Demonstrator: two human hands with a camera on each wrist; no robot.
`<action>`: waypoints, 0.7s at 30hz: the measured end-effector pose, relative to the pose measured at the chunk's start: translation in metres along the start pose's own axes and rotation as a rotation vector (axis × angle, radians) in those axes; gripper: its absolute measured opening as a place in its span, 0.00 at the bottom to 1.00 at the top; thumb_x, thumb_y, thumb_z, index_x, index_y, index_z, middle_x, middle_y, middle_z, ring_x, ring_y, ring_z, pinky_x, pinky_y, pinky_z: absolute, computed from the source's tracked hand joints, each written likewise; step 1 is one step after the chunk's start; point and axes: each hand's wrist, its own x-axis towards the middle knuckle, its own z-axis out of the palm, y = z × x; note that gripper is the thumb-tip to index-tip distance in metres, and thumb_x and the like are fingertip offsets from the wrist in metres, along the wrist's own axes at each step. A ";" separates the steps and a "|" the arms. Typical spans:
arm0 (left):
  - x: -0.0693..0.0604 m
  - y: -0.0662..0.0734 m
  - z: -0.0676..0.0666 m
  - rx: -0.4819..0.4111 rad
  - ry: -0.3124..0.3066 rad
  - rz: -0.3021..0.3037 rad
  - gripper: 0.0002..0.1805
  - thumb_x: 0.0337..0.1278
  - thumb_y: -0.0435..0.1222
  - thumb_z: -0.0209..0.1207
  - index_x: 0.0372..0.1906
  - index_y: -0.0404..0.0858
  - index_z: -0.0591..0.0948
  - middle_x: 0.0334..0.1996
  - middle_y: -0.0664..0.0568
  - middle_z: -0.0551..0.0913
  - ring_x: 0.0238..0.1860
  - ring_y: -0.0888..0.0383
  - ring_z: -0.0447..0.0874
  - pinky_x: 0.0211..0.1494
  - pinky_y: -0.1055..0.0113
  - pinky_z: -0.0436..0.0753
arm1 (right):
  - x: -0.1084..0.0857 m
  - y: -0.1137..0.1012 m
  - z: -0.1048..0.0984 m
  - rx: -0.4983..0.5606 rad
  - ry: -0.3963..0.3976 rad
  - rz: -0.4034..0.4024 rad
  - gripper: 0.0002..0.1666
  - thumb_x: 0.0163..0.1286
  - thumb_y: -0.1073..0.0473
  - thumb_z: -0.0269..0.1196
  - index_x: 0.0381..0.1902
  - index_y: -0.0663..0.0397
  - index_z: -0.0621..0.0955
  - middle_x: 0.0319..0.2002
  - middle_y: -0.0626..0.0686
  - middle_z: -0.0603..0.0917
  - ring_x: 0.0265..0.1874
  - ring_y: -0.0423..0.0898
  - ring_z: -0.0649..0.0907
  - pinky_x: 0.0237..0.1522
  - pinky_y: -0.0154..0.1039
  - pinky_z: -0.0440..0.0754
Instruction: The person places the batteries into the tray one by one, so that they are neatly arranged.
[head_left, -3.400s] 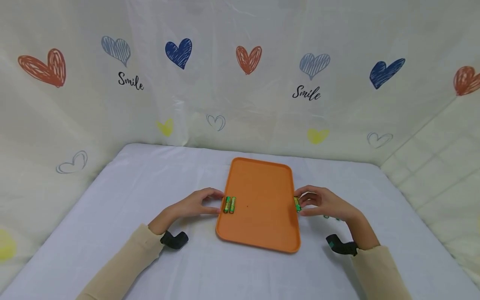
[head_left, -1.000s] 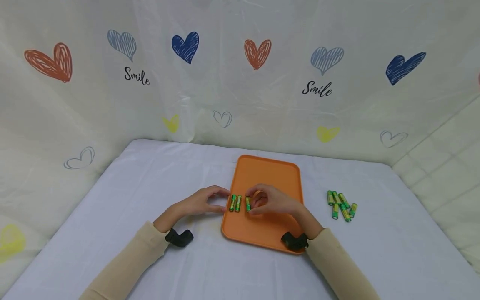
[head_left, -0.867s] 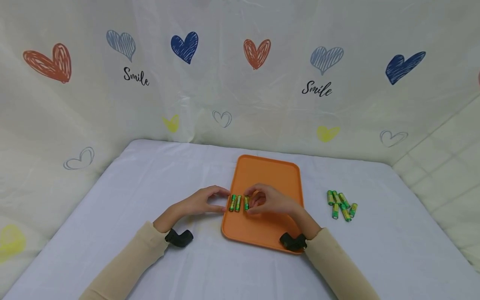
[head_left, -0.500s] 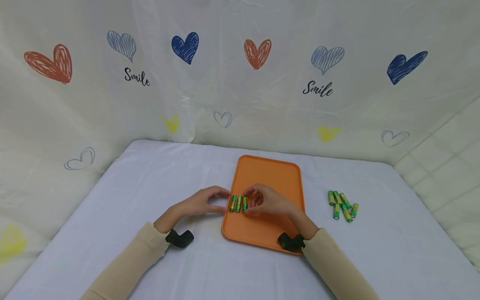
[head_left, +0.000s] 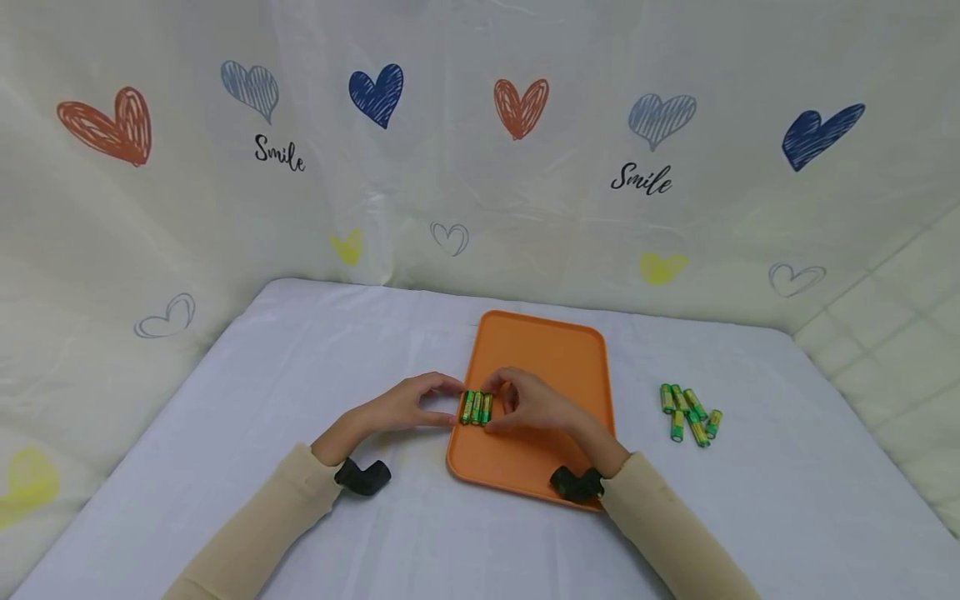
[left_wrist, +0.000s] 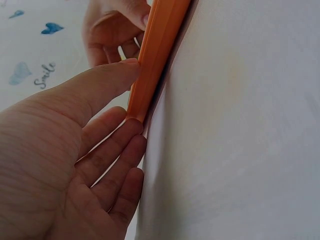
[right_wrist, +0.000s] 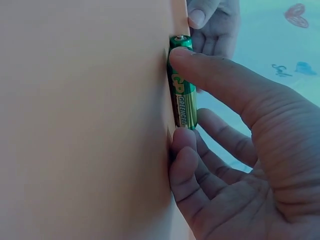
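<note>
Pinching a battery (head_left: 487,408) near its two ends, the right hand (head_left: 531,402) holds it inside the left side of the tray (head_left: 547,358), close quarters! A pair of batteries (head_left: 477,408) lies alongside, nearer the tray's left edge; whether all three touch, I can't tell. The left hand (head_left: 405,403), thumb and fingers apart, touches the tray's left edge and holds no battery. For a neat row, I'd hold the battery parallel, nudge gently so the pair doesn't roll, then free both ends together. Over to the tray's right, a loose cluster of batteries (head_left: 678,426) lies on the bench (head_left: 450,542).
</note>
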 end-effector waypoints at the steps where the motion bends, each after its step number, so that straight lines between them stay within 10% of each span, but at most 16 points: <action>1: 0.000 0.000 0.000 -0.001 0.000 0.001 0.28 0.58 0.41 0.67 0.63 0.39 0.74 0.60 0.51 0.77 0.62 0.52 0.72 0.67 0.52 0.68 | 0.001 0.000 0.000 -0.002 0.001 0.000 0.26 0.54 0.60 0.76 0.48 0.60 0.77 0.39 0.54 0.78 0.25 0.42 0.74 0.29 0.31 0.73; 21: 0.002 -0.003 0.000 0.018 0.002 0.002 0.29 0.58 0.42 0.67 0.63 0.39 0.74 0.60 0.51 0.77 0.62 0.53 0.72 0.67 0.52 0.68 | -0.003 -0.002 -0.002 0.096 -0.025 0.032 0.27 0.56 0.61 0.74 0.50 0.62 0.76 0.42 0.59 0.77 0.26 0.45 0.74 0.30 0.31 0.74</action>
